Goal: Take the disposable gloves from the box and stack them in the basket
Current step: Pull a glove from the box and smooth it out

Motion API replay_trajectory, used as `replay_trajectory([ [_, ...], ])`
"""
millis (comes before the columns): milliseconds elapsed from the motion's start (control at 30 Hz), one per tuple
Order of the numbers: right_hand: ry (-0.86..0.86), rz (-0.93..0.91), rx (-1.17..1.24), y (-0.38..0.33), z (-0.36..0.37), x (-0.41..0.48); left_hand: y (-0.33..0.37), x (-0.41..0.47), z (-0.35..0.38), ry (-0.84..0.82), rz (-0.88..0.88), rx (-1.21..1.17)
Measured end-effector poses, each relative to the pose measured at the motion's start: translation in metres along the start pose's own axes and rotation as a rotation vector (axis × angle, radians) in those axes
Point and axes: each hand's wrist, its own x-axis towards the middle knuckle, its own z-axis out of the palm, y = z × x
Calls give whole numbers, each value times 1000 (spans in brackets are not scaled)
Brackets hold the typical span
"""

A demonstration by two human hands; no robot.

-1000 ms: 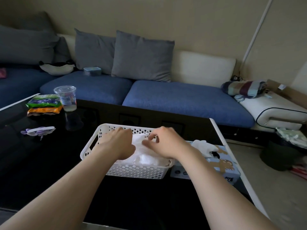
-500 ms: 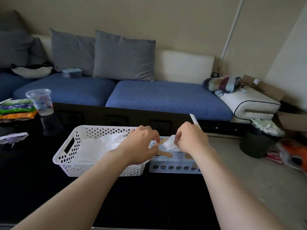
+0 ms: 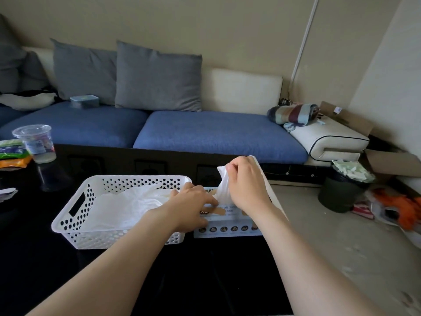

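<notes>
R hand (image 3: 245,183) pinches white glove (image 3: 222,189), stretched up from box (image 3: 230,224) below it. L hand (image 3: 189,208) presses box top, fingers straight. Left of L hand: basket (image 3: 75,215) w/ stacked gloves (image 3: 127,206).

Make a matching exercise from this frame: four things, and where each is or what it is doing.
Things
1. right hand
2. left hand
3. white perforated basket
4. clear plastic cup

States
a. stands at the far left of the black table, next to snack packets
b. rests on top of the glove box
c. contains a pile of gloves
d. pinches a glove that is partly out of the box

Pairs: 1-d, 2-b, 3-c, 4-a
</notes>
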Motion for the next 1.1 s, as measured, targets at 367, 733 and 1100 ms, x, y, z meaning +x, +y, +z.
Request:
replay_trajectory([
  [367, 638, -29, 327, -12, -6, 7, -3, 3, 0, 3, -8, 1],
  [733, 649, -287, 437, -57, -23, 2, -17, -6, -15, 157, -14, -507],
  [1100, 74, -179, 603, -58, -8, -2, -9, -27, -43, 326, 47, -1358],
])
